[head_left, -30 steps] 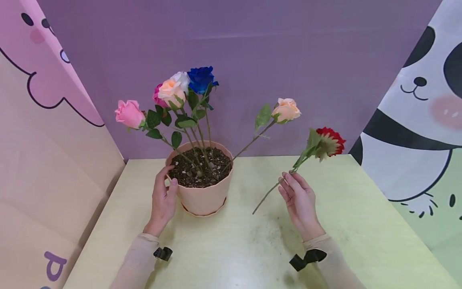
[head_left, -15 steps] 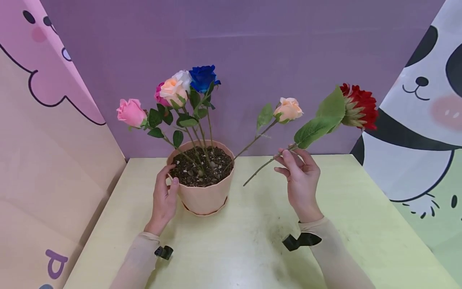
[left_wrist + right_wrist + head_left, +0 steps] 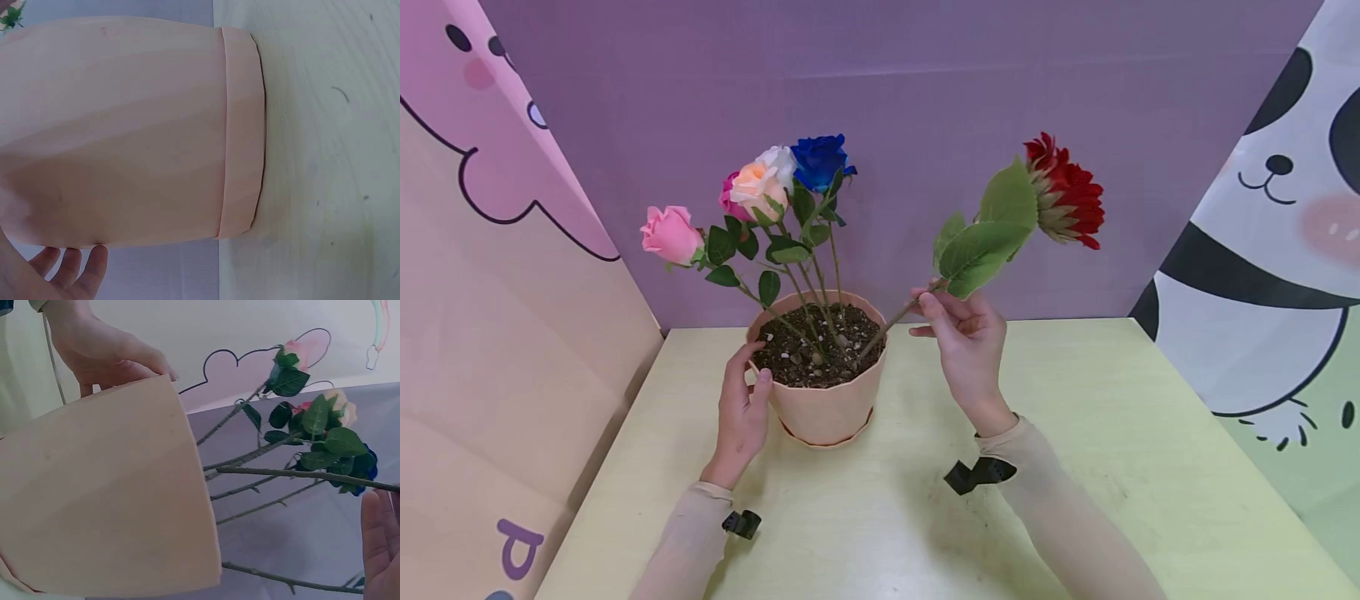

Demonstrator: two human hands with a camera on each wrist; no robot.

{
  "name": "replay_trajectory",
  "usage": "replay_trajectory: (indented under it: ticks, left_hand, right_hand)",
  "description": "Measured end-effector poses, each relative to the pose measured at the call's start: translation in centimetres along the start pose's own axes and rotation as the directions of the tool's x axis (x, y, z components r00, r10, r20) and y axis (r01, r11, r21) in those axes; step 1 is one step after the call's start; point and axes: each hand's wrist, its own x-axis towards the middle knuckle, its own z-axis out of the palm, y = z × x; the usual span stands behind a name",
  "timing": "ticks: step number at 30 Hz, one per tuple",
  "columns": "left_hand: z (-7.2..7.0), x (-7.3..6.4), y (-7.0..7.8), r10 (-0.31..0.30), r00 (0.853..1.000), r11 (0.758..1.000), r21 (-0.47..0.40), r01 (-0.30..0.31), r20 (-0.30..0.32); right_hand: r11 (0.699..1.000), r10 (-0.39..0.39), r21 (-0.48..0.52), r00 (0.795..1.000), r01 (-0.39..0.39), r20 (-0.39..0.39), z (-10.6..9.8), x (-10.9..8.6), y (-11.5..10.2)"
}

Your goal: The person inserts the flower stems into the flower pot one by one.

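My left hand (image 3: 741, 421) grips the rim of a pale pink flowerpot (image 3: 823, 412), thumb at the near side, fingers around the left wall. The right hand (image 3: 970, 350) pinches the stem of a red flower (image 3: 1071, 196) with broad green leaves (image 3: 992, 242). Its stem slants down left over the pot's right rim, the lower end close over the dark soil (image 3: 790, 362). In the right wrist view that stem (image 3: 300, 474) ends just past the rim, overlapping the planted stems. A peach rose at the pot's right is hidden behind the red flower's leaves.
Planted in the pot are a pink rose (image 3: 672, 236), a peach rose (image 3: 758, 190), a white rose (image 3: 780, 165), a blue rose (image 3: 822, 163) and a magenta one (image 3: 730, 198). Behind the pale table (image 3: 865, 533) stands a purple backdrop (image 3: 910, 167); printed panels flank it.
My right hand has risen and then moved left, carrying the red flower from the right side to the pot; its leaves now cover the right-hand peach rose. The left hand stays on the rim.
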Motion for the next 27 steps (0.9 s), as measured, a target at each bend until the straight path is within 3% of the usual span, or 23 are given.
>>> replay_trajectory:
  ticks: [11, 22, 27]
  left_hand:
    - [0.0, -0.1, -0.1, 0.011, 1.000, 1.000, 0.011, -0.011, -0.003]
    - [0.2, 0.0, -0.1, 0.015, 1.000, 1.000, 0.001, -0.015, -0.001]
    - [0.1, 0.0, -0.1, 0.005, 1.000, 1.000, 0.006, -0.005, -0.011]
  right_hand:
    - [0.995, 0.085, -0.062, 0.994, -0.081, 0.072, 2.7, -0.6, 2.2]
    - [0.980, 0.081, -0.194, 0.976, -0.042, 0.201, 5.0, -0.8, 3.6]
    - [0.975, 0.039, -0.221, 0.964, 0.020, 0.262, 6.2, -1.0, 4.6]
